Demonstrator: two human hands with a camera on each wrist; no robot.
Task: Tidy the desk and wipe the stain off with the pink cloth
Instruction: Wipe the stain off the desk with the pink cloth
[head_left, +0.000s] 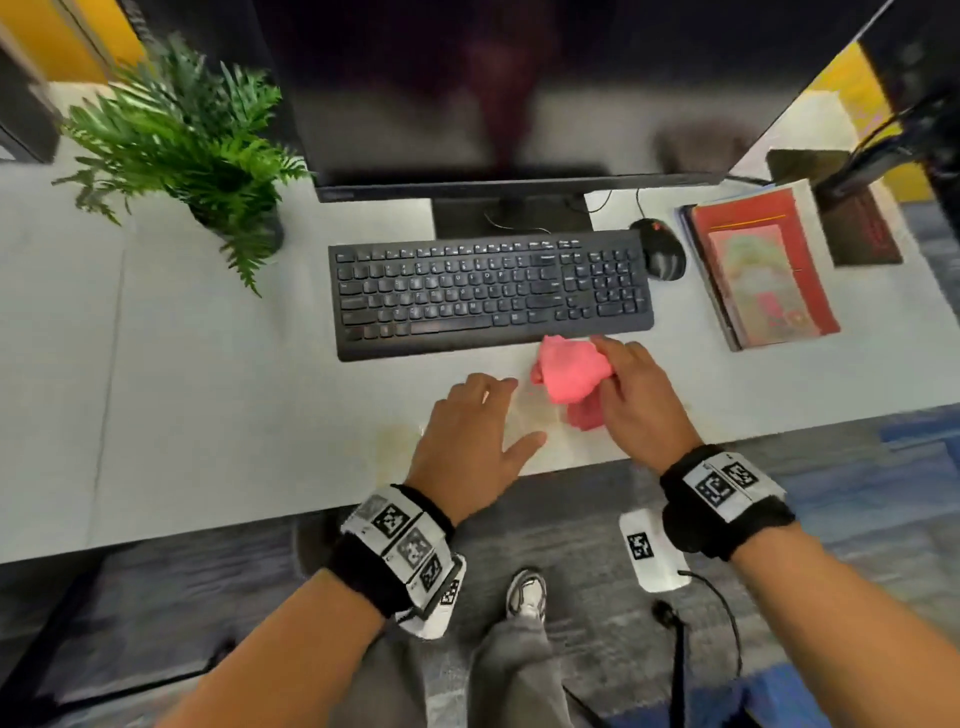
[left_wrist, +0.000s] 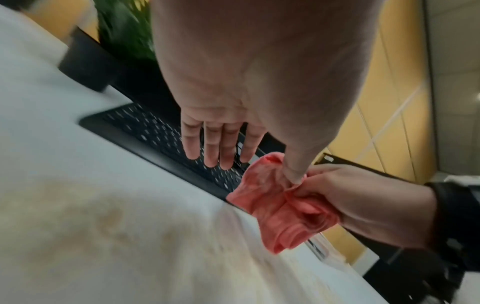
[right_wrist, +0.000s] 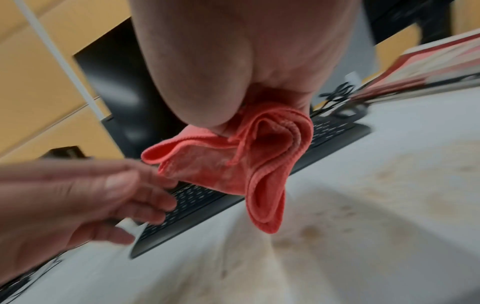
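I see the desk (head_left: 218, 395) already looking orderly: monitor (head_left: 493, 88) at the far edge, keyboard (head_left: 491, 293) in front of it, plant (head_left: 192, 140) far left, books (head_left: 761, 265) stacked on the right, mouse (head_left: 662, 248) between. The stain (left_wrist: 109, 222), a pale yellowish smear near the front edge, looks unwiped (the main job left, I judge). My right hand (head_left: 641, 395) clutches the bunched pink cloth (head_left: 569, 376) just above the desk, near the keyboard's front edge. My left hand (head_left: 470, 436) hovers beside it, fingers straight, holding nothing.
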